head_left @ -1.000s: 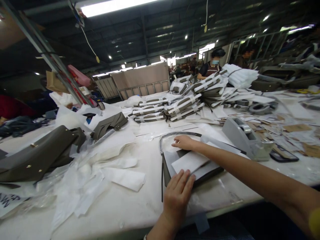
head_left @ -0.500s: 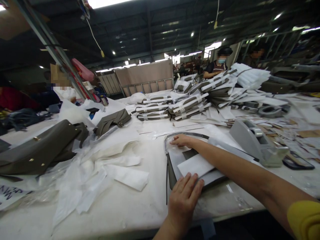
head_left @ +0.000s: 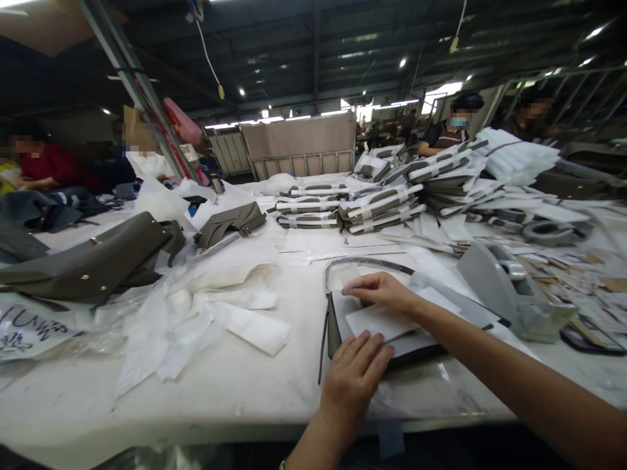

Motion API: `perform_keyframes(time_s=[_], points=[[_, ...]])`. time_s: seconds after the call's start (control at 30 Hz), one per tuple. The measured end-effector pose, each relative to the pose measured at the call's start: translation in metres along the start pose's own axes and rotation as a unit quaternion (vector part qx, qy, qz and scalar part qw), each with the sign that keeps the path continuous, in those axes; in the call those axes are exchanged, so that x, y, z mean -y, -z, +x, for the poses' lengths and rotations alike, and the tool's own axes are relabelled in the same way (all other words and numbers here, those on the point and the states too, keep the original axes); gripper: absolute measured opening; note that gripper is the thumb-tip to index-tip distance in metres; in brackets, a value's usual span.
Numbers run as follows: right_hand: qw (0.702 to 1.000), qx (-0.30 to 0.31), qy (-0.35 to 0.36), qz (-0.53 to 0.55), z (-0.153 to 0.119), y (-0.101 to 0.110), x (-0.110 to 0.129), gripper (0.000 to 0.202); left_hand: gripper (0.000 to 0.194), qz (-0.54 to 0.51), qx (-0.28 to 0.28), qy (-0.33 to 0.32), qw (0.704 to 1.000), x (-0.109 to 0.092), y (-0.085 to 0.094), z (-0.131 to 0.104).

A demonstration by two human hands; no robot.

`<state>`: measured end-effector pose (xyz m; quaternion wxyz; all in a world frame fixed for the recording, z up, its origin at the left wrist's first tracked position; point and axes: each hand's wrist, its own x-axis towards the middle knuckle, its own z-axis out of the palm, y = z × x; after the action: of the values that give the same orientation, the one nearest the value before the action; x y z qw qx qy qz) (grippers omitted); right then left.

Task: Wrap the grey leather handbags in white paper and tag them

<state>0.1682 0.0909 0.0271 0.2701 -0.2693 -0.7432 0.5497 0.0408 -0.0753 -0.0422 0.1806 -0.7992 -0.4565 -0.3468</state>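
I see the dark bag [head_left: 334, 333] on the table [head_left: 245, 401], already partly covered with white paper [head_left: 379, 321], its near edge yet bare. My left hand [head_left: 350, 378] lies flat there; my right hand [head_left: 385, 292] bunches above, holding what I cannot tell.

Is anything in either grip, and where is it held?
Left grip rests on the white sheet without visibly clasping it; whether the right grip pinches anything cannot be told.
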Motion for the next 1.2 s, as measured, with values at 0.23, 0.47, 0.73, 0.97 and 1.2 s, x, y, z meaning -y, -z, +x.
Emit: perform_keyframes(time_s=[0.23, 0.47, 0.73, 0.97, 1.2], points=[[0.965, -0.01, 0.13, -0.226, -0.056, -0.011, 0.0, 0.022, 0.032, 0.0, -0.02, 0.011, 1.0, -0.003, -0.005, -0.001], [0.965, -0.008, 0.152, -0.215, -0.074, -0.016, -0.003, 0.028, 0.037, 0.004, -0.008, 0.009, 1.0, -0.002, -0.009, -0.006], [0.943, -0.039, 0.221, -0.244, -0.105, -0.021, -0.01, 0.039, 0.034, -0.044, -0.03, 0.04, 0.998, -0.002, -0.008, -0.008], [0.881, -0.069, 0.338, -0.323, -0.125, -0.029, -0.025, 0.04, 0.043, -0.101, -0.044, 0.118, 0.987, -0.002, -0.009, -0.015], [0.88, -0.045, 0.302, -0.364, -0.119, -0.016, 0.005, 0.013, 0.04, -0.054, -0.015, 0.029, 0.998, -0.001, -0.003, -0.009]])
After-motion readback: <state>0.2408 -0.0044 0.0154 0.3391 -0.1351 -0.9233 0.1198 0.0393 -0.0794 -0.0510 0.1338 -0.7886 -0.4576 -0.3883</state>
